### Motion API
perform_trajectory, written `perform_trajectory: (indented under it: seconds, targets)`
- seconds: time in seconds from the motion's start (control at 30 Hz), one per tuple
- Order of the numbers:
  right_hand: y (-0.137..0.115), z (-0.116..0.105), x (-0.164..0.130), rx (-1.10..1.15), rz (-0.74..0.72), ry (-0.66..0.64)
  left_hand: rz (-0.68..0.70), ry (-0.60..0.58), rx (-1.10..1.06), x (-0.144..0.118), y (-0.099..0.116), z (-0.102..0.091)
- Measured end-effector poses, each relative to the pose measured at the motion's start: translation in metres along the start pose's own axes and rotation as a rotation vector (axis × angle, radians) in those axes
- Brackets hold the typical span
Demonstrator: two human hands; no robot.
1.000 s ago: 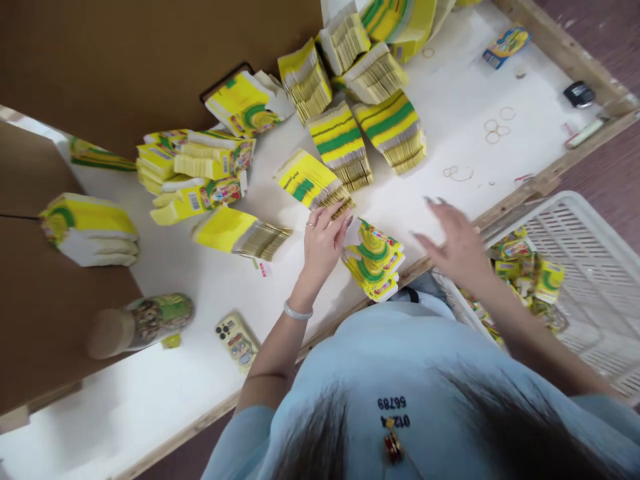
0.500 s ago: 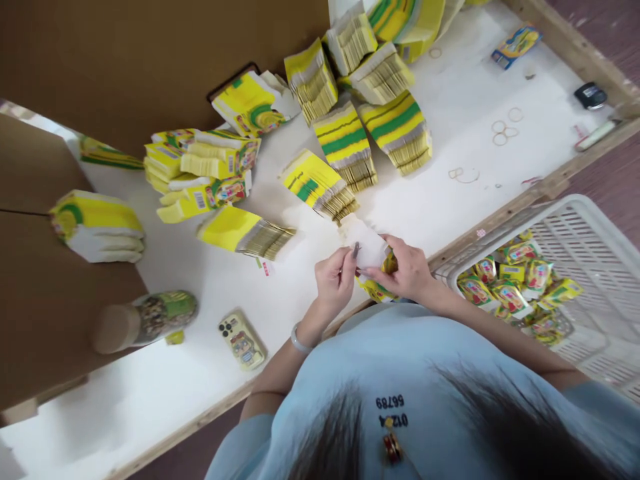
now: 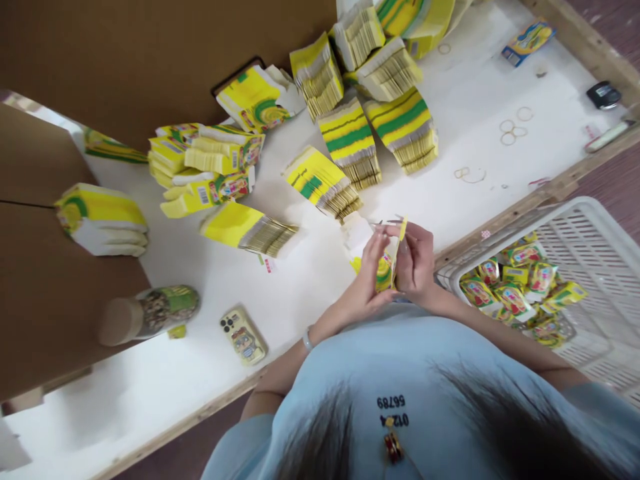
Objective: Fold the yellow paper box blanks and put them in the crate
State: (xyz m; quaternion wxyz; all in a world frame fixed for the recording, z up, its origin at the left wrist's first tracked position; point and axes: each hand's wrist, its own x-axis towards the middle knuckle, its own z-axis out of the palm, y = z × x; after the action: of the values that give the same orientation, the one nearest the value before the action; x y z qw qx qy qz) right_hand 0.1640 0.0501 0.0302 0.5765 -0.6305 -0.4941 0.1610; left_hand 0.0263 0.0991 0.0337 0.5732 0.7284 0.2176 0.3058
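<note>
A small yellow and green printed carton (image 3: 385, 269) is held upright between my two hands at the table's front edge. My left hand (image 3: 369, 275) has its fingers and thumb around the carton's left side. On the other side my right hand (image 3: 418, 261) grips the carton's edge, its fingers bent near a raised yellow flap. Fingers hide much of the carton. Just beyond my hands lies a pale carton piece (image 3: 356, 231), partly covered by my left hand. Close past it is a fanned stack of flat yellow cartons (image 3: 320, 183).
More carton stacks (image 3: 350, 140) spread across the white table (image 3: 310, 280). A phone (image 3: 244, 335) and a jar (image 3: 167, 308) lie at left. Rubber bands (image 3: 510, 132) and a blue box (image 3: 529, 43) are at right. A white basket (image 3: 590, 233) below the edge holds several small yellow cartons.
My left hand has moved right and now wraps the carton instead of pinching at its white side. The carton has turned upright, its printed side showing. The view shifted slightly.
</note>
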Motion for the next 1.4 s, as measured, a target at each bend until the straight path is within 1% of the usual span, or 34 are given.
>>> perform_trajectory:
  seconds: [0.03, 0.1, 0.23, 0.3, 0.37, 0.47, 0.53, 0.6, 0.67, 0.7, 0.77, 0.83, 0.87, 0.9, 0.93, 0.97, 1.0, 1.07, 1.1, 1.13, 1.2, 1.23, 1.27, 1.3, 1.33, 1.4]
  targets:
    - [0.0, 0.002, 0.0, 0.008, 0.002, 0.004, 0.003, -0.013, -0.005, 0.0, -0.001, 0.005]
    - [-0.001, 0.004, -0.001, 0.001, 0.02, 0.009, -0.003, 0.005, -0.032, -0.001, -0.004, 0.011]
    - [-0.001, 0.002, 0.0, -0.048, 0.07, -0.027, -0.041, 0.062, -0.019, -0.006, -0.01, 0.011]
    - [-0.001, 0.001, 0.0, -0.053, 0.069, -0.056, -0.106, 0.123, 0.007, -0.011, -0.012, 0.009]
    - [-0.001, 0.003, -0.001, -0.017, 0.09, -0.067, -0.199, 0.202, 0.007, -0.017, -0.013, 0.007]
    - [-0.001, 0.007, -0.006, 0.088, 0.199, -0.019, -0.33, 0.282, -0.035, -0.024, -0.012, 0.009]
    - [-0.002, 0.007, -0.011, 0.125, 0.241, 0.029, -0.362, 0.324, -0.103, -0.029, -0.009, 0.014]
    - [-0.001, 0.003, -0.018, 0.121, 0.212, 0.028, -0.338, 0.359, -0.197, -0.034, -0.008, 0.018]
    - [0.001, -0.005, -0.022, 0.111, 0.168, -0.025, -0.287, 0.386, -0.27, -0.04, -0.009, 0.022]
    - [0.002, -0.009, -0.024, 0.121, 0.166, -0.077, -0.269, 0.386, -0.289, -0.043, -0.01, 0.023]
    - [0.004, -0.016, -0.023, 0.199, 0.235, -0.218, -0.267, 0.375, -0.312, -0.049, -0.014, 0.023]
    - [0.006, -0.021, -0.02, 0.324, 0.353, -0.373, -0.283, 0.346, -0.348, -0.053, -0.017, 0.021]
    - [0.006, -0.023, -0.018, 0.369, 0.396, -0.439, -0.286, 0.321, -0.362, -0.054, -0.017, 0.02]
    - [0.006, -0.024, -0.016, 0.385, 0.409, -0.482, -0.286, 0.296, -0.371, -0.054, -0.017, 0.019]
    - [0.006, -0.025, -0.014, 0.37, 0.385, -0.501, -0.285, 0.271, -0.368, -0.054, -0.017, 0.018]
    - [0.006, -0.025, -0.014, 0.327, 0.333, -0.494, -0.288, 0.252, -0.352, -0.053, -0.017, 0.017]
    - [0.006, -0.026, -0.014, 0.269, 0.264, -0.454, -0.29, 0.245, -0.329, -0.052, -0.017, 0.017]
    - [0.007, -0.028, -0.015, 0.154, 0.115, -0.322, -0.268, 0.26, -0.3, -0.05, -0.017, 0.016]
    - [0.008, -0.03, -0.016, 0.111, 0.037, -0.281, -0.237, 0.269, -0.291, -0.049, -0.017, 0.015]
    - [0.009, -0.032, -0.016, 0.085, -0.045, -0.279, -0.197, 0.273, -0.28, -0.049, -0.017, 0.014]
    - [0.013, -0.038, -0.015, 0.076, -0.204, -0.376, -0.129, 0.247, -0.24, -0.048, -0.016, 0.01]
    - [0.014, -0.041, -0.014, 0.087, -0.254, -0.447, -0.124, 0.23, -0.207, -0.048, -0.015, 0.008]
    - [0.014, -0.043, -0.013, 0.103, -0.261, -0.506, -0.141, 0.216, -0.169, -0.048, -0.013, 0.005]
    - [0.013, -0.045, -0.012, 0.119, -0.216, -0.548, -0.174, 0.205, -0.132, -0.047, -0.011, 0.002]
    - [0.011, -0.046, -0.01, 0.135, -0.118, -0.581, -0.213, 0.198, -0.099, -0.046, -0.008, -0.001]
    - [0.004, -0.046, -0.008, 0.19, 0.163, -0.657, -0.273, 0.202, -0.043, -0.044, -0.004, -0.005]
